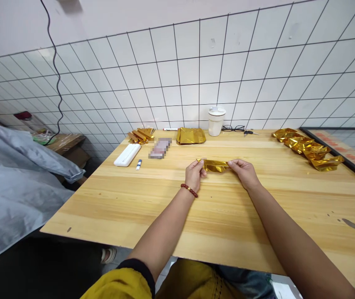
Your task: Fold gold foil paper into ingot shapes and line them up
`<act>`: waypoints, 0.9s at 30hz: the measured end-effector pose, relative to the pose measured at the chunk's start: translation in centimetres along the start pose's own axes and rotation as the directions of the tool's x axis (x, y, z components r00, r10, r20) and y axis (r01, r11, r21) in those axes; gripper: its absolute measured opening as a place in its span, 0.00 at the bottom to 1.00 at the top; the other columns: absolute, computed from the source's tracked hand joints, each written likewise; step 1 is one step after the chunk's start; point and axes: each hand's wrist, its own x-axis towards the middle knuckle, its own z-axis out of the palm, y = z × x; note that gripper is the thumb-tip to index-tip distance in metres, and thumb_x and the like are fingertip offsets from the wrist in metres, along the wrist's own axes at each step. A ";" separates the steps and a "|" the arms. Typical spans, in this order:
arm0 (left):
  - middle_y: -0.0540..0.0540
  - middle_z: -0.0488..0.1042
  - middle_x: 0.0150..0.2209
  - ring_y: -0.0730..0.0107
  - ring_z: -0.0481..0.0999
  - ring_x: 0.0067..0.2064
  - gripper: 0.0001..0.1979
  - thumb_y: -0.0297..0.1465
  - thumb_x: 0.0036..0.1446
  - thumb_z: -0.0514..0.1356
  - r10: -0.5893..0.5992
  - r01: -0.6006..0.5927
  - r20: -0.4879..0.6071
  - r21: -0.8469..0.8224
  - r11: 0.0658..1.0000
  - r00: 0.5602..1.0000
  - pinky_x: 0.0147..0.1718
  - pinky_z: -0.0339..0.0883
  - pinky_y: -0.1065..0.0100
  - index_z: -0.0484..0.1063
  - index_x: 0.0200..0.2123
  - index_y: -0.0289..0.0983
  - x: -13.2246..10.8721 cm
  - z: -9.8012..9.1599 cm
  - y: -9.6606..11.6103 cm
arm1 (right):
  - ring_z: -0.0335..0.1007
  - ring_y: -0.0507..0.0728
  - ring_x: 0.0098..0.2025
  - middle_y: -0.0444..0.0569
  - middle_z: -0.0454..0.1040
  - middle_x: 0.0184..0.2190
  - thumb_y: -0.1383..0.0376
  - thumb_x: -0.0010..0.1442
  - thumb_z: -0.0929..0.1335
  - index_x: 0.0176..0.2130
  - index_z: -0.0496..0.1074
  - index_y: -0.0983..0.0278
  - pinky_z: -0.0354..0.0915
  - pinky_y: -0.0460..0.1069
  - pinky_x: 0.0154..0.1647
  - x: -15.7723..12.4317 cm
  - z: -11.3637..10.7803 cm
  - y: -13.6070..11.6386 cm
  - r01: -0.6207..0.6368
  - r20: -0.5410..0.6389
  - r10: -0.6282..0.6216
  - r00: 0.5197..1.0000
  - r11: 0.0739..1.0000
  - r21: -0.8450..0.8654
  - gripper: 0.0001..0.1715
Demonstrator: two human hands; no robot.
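Between my two hands a piece of gold foil paper (216,166) is stretched sideways, its upper edge folded into a narrow strip. My left hand (195,173) pinches its left end, and a red bead bracelet (189,190) sits on that wrist. The right end is pinched between the thumb and finger of my right hand (243,171). Behind the hands lies a flat stack of gold foil paper (191,136). Folded gold foil pieces (308,149) stand in a row at the right, and narrow gold strips (141,135) are heaped at the back left.
A white lidded cup (216,121), black glasses (233,128) and keys (251,133) stand along the tiled wall. At the left are a white box (127,155), a small glue stick (139,164) and a blurred-out item (160,148). A black-framed panel (345,155) borders the right side.
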 end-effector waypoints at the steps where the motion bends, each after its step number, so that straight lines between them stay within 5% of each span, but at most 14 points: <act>1: 0.55 0.68 0.21 0.84 0.63 0.17 0.16 0.36 0.44 0.73 -0.001 0.001 -0.002 -0.003 1.000 1.000 0.17 0.51 0.76 0.78 0.35 0.33 0.0 0.0 0.1 | 0.67 0.54 0.27 0.44 0.75 0.23 0.42 0.40 0.77 0.24 0.75 0.60 0.64 0.50 0.32 0.0 0.0 0.0 -0.003 -0.001 0.003 1.000 1.000 0.001 0.26; 27: 0.49 0.74 0.25 0.81 0.65 0.17 0.15 0.39 0.51 0.66 -0.045 0.046 0.018 -0.055 0.997 0.999 0.18 0.53 0.75 0.76 0.33 0.32 0.0 -0.2 0.4 | 0.69 0.55 0.29 0.45 0.77 0.25 0.41 0.39 0.77 0.25 0.76 0.60 0.66 0.52 0.36 0.0 0.1 -0.1 0.003 0.002 -0.003 1.000 1.000 0.002 0.27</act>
